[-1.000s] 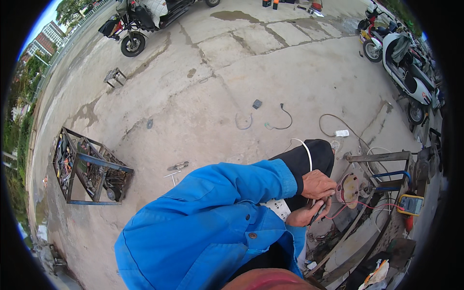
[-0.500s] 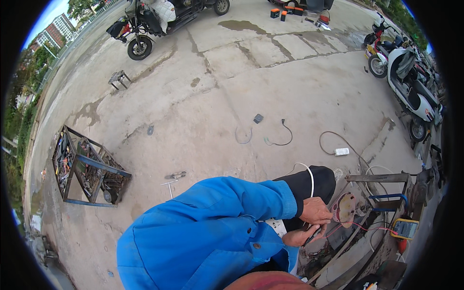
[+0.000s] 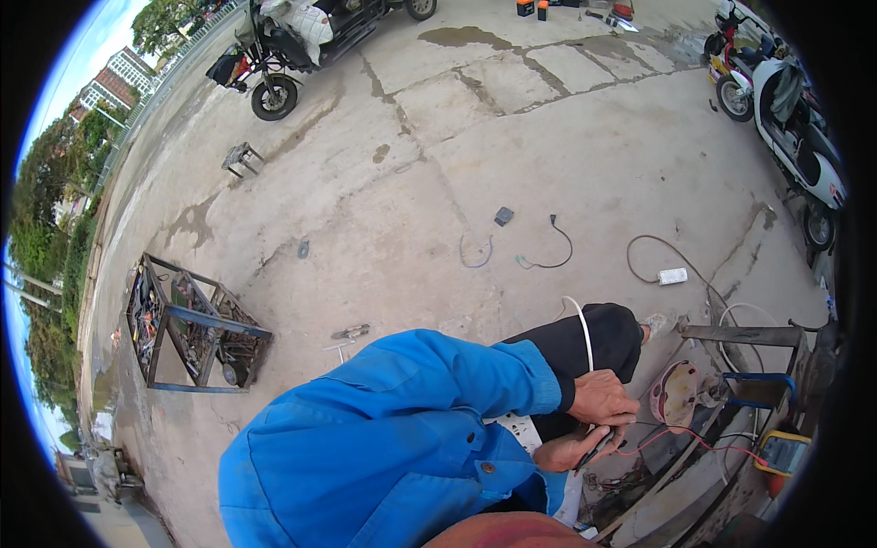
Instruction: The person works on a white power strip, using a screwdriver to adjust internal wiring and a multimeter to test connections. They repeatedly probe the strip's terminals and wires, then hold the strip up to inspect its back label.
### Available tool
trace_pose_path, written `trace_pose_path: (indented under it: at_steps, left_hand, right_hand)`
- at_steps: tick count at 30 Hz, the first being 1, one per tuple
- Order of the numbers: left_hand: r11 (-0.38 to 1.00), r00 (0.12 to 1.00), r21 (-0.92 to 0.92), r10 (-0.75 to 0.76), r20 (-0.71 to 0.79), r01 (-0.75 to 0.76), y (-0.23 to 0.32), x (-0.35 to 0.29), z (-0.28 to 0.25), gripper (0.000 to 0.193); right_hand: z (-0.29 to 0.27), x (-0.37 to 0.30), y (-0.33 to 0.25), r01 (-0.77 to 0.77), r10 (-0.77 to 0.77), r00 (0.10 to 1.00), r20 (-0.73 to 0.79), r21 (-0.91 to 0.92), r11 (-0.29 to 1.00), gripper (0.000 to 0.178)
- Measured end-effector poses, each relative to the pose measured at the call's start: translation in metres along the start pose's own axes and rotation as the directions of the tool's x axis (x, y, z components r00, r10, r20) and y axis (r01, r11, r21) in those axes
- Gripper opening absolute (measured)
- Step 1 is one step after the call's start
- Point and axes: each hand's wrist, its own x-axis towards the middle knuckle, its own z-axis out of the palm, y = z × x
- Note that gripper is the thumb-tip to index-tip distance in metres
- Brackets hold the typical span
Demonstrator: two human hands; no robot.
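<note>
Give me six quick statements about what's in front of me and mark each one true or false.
1. The hands are close together. True.
2. A red wire reaches toward the meter. True.
3. The meter is left of the hands. False: it is to their right.
4. The sleeve is red. False: it is blue.
5. A white scooter stands at the far right. True.
6. The white block is in the hands. False: it lies on the ground.
</note>
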Motion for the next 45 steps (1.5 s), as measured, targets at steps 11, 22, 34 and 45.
trace_pose_path:
  at_steps: [11,22,34,45]
  left_hand:
    - [0.998,0.999,-0.032,-0.049,-0.010,0.049,0.010,-0.010,-0.014,0.033]
    - [0.995,0.994,0.033,-0.096,0.046,0.095,0.010,-0.011,-0.002,0.037]
    - [0.998,0.996,0.027,-0.064,0.057,0.062,0.021,-0.012,0.008,0.037]
    - [1.000,0.999,0.009,0.003,0.048,-0.004,0.010,-0.002,0.025,0.039]
  right_hand:
    - [-0.004,-0.013,-0.002,-0.049,0.048,0.997,0.065,0.014,0.999,0.059]
    - [-0.013,-0.013,0.004,-0.057,0.056,0.994,0.093,0.011,0.998,0.054]
    - [-0.024,-0.015,0.001,0.063,-0.063,0.998,0.002,-0.043,0.997,0.056]
    - [-0.029,-0.007,0.000,0.078,-0.078,0.997,0.008,-0.102,0.992,0.058]
